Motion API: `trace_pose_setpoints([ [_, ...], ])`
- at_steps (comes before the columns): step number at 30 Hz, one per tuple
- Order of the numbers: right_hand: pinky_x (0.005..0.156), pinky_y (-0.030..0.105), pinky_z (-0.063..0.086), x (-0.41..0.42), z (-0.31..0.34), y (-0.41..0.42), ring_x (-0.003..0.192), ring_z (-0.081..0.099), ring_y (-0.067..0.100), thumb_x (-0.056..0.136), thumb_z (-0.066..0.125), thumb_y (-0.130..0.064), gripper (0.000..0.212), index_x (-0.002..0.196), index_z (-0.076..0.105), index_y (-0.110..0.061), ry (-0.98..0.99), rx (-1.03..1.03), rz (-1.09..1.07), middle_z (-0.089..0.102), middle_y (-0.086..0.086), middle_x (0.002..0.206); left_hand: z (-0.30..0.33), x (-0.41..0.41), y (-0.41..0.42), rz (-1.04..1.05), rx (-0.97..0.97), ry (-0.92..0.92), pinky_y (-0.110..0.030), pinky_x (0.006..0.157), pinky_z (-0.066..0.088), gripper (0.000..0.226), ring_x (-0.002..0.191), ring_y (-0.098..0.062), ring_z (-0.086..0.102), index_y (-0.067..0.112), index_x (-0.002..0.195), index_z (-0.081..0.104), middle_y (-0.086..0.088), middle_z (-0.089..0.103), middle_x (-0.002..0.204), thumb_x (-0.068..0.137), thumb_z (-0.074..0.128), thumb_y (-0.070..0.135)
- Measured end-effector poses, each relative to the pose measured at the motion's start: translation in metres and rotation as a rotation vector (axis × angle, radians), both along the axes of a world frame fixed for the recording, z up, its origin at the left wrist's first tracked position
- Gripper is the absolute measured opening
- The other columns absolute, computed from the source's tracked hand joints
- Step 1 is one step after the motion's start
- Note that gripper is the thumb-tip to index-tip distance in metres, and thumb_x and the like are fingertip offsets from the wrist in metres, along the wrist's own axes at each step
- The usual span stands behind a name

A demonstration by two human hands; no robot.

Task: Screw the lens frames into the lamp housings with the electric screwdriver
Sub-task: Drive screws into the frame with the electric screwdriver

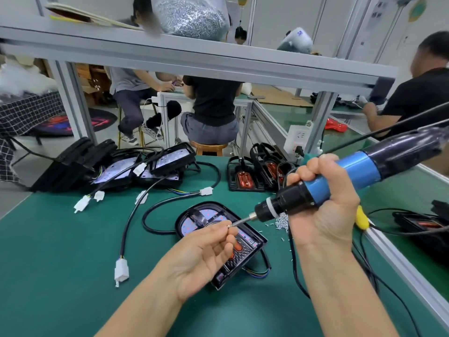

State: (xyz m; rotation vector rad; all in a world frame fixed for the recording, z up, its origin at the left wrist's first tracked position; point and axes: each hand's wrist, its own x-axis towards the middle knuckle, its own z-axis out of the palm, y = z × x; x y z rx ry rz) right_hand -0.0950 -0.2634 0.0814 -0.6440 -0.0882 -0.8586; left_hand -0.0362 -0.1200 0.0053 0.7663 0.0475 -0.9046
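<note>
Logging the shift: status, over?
Right hand grips screwdriver. Left hand pinches screw at its bit. Lamp on mat below, nothing in the way.

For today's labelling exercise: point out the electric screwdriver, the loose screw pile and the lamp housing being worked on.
electric screwdriver (349, 177): head view, on its blue barrel.
loose screw pile (281, 221): head view, middle of the heap.
lamp housing (245, 257): head view, on its ribbed lower part.

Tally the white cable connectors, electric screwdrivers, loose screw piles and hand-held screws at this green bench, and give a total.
White cable connectors: 6
Electric screwdriver: 1, gripped by the right hand
Loose screw pile: 1
Single screw: 1, pinched by the left hand at the bit tip
Total: 9
</note>
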Motion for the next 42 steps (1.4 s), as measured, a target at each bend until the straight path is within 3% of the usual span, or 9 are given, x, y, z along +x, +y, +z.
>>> trace_pose_setpoints([
  [22, 0.058, 0.022, 0.043, 0.000, -0.003, 0.001, 0.052, 0.046, 0.007, 0.073, 0.056, -0.004, 0.015, 0.075, 0.051, -0.019, 0.017, -0.084, -0.036, 0.048, -0.006, 0.060, 0.002, -0.007, -0.009, 0.020, 0.029, 0.032, -0.019, 0.047, 0.054, 0.019, 0.050, -0.013, 0.062, -0.004, 0.085, 0.063, -0.011, 0.067, 0.067, 0.067, 0.061, 0.000],
  [29, 0.057, 0.022, 0.043, 0.001, -0.006, 0.001, 0.051, 0.047, 0.008, 0.074, 0.055, -0.003, 0.016, 0.073, 0.052, -0.019, 0.032, -0.088, -0.034, 0.048, -0.005, 0.058, 0.001, -0.009, -0.012, 0.074, 0.043, 0.063, -0.019, 0.046, 0.053, 0.009, 0.049, -0.013, 0.062, -0.004, 0.088, 0.063, -0.012, 0.067, 0.066, 0.087, 0.053, -0.004],
  [37, 0.056, 0.023, 0.044, 0.004, -0.012, 0.000, 0.050, 0.048, 0.009, 0.074, 0.055, -0.001, 0.022, 0.068, 0.057, -0.022, 0.032, -0.166, -0.059, 0.049, -0.005, 0.055, -0.004, -0.008, -0.013, 0.123, 0.125, -0.113, -0.019, 0.049, 0.053, 0.009, 0.053, -0.013, 0.063, -0.006, 0.089, 0.064, -0.012, 0.069, 0.069, 0.088, 0.054, -0.006],
  [42, 0.056, 0.023, 0.045, 0.011, -0.019, -0.002, 0.049, 0.050, 0.010, 0.074, 0.055, -0.001, 0.022, 0.068, 0.057, -0.022, 0.058, -0.168, -0.051, 0.050, -0.005, 0.056, -0.004, -0.003, -0.012, 0.169, 0.300, -0.396, -0.019, 0.049, 0.052, 0.012, 0.049, -0.011, 0.059, -0.004, 0.085, 0.064, -0.011, 0.067, 0.066, 0.089, 0.054, -0.009],
])
